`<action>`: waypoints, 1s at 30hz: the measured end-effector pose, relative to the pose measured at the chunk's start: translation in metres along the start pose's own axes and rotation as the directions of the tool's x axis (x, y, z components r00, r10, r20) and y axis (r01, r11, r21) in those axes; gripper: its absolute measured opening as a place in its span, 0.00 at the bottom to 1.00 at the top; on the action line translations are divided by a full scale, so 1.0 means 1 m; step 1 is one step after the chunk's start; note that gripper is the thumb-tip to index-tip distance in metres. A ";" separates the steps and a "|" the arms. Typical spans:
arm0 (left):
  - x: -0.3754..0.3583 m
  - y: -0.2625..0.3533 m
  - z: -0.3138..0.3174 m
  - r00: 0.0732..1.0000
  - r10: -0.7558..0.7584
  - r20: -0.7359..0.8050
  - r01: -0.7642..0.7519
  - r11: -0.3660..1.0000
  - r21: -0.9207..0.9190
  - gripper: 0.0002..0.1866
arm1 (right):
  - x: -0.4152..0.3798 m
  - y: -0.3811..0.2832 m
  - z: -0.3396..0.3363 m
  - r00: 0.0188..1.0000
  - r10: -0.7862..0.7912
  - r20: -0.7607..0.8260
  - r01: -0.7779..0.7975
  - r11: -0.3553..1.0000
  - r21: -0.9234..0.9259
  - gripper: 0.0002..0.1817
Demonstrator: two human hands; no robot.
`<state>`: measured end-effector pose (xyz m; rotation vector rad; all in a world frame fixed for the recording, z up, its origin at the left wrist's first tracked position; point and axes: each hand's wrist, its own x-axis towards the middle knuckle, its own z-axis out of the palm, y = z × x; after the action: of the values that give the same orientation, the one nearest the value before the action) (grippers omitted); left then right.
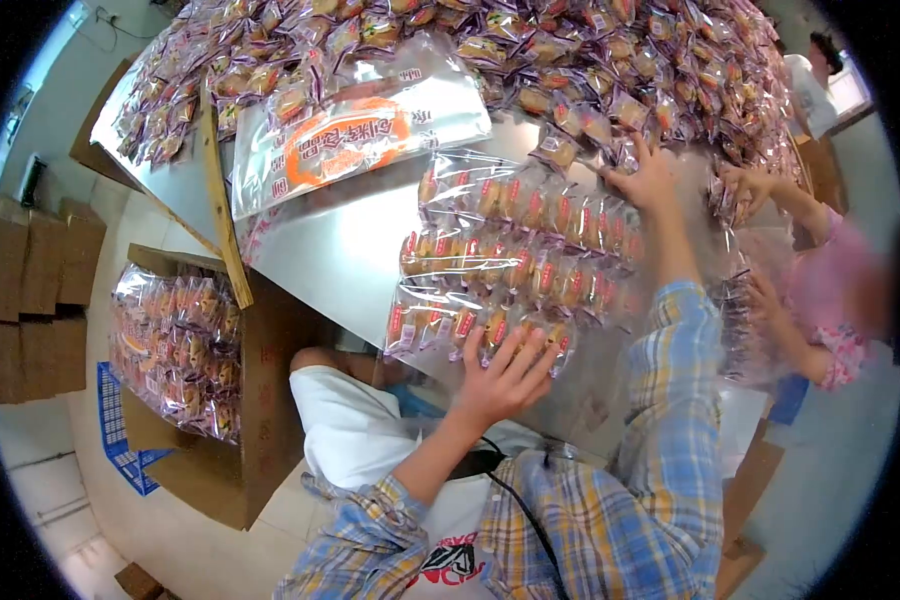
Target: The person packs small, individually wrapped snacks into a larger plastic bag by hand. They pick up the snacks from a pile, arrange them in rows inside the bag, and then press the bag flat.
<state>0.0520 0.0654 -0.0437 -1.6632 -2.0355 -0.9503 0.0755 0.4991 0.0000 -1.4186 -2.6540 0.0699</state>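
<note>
Rows of small wrapped cakes (pixel 510 262) lie in a clear plastic bag on the metal table, in front of my body. My left hand (pixel 505 375) rests on the near row, its fingers spread over the wrappers. My right hand (pixel 648 185) reaches beyond the far row to the edge of the heap, thumb and forefinger apart beside loose wrapped cakes (pixel 625 112). One single wrapped cake (pixel 555 150) lies just left of that hand. A flat printed plastic bag (pixel 360 130) with orange and red lettering lies to the left.
A big heap of wrapped cakes (pixel 670 50) covers the table's far side. An open carton (pixel 270 400) holding filled bags (pixel 175 350) stands at the left, by a blue crate (pixel 120 440). Stacked cartons (pixel 35 260) stand farther left. At right, another person's hands (pixel 765 300) handle packets.
</note>
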 end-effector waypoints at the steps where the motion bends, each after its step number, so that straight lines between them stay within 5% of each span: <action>1: 0.000 -0.001 0.002 1.000 0.004 -0.018 -0.004 1.000 -0.006 0.23 | -0.009 0.001 -0.007 1.000 -0.009 0.002 0.009 1.000 0.025 0.61; 2: -0.001 -0.002 0.004 0.999 0.006 -0.034 -0.007 1.000 -0.013 0.23 | -0.016 0.000 -0.014 1.000 -0.018 0.007 0.018 0.999 0.050 0.60; 3: -0.002 -0.001 0.003 0.999 0.008 -0.036 -0.009 1.000 -0.012 0.23 | -0.018 0.013 -0.002 0.977 -0.104 -0.185 0.123 0.988 0.093 0.54; 6: -0.001 -0.003 0.004 0.999 0.020 -0.046 -0.021 1.000 -0.009 0.24 | -0.021 0.037 -0.011 0.981 0.004 -0.194 0.093 0.868 0.488 0.49; 10: 0.000 -0.003 0.003 0.997 0.028 -0.072 -0.031 0.999 -0.037 0.26 | -0.065 0.043 -0.067 0.977 0.085 -0.198 0.101 0.632 0.769 0.31; 13: 0.000 -0.004 0.005 0.997 0.023 -0.074 -0.027 0.999 -0.047 0.28 | -0.110 0.058 -0.082 0.983 0.177 0.039 -0.032 -0.047 0.998 0.27; 14: 0.001 -0.004 0.004 0.997 0.025 -0.074 -0.028 0.998 -0.048 0.28 | -0.142 0.042 -0.094 0.981 0.148 0.129 -0.072 -0.336 0.939 0.29; 16: 0.000 -0.004 0.001 0.998 0.032 -0.059 -0.035 0.998 -0.051 0.29 | -0.198 -0.003 -0.120 0.952 0.219 0.215 -0.081 -0.494 0.866 0.34; 19: 0.001 -0.003 0.000 0.997 0.032 -0.064 -0.035 0.998 -0.046 0.27 | -0.255 -0.016 -0.109 0.990 -0.014 0.142 -0.119 -0.634 0.764 0.37; 23: -0.001 -0.004 0.000 0.998 0.023 -0.057 -0.027 0.997 -0.066 0.23 | -0.315 -0.038 -0.097 0.984 -0.024 0.177 -0.133 -0.763 0.633 0.42; 26: -0.002 -0.005 -0.004 0.999 0.031 -0.020 -0.032 0.998 -0.057 0.26 | -0.367 -0.063 -0.100 0.974 -0.033 0.225 -0.183 -0.703 0.687 0.44; 30: -0.003 -0.006 -0.002 0.999 0.038 -0.005 -0.038 0.998 -0.042 0.25 | -0.429 -0.094 -0.087 0.819 -0.245 0.519 -0.499 -0.750 0.433 0.44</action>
<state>0.0469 0.0618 -0.0460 -1.7139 -1.9871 -0.9889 0.2455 0.0883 0.0556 -0.7178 -0.3842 2.4830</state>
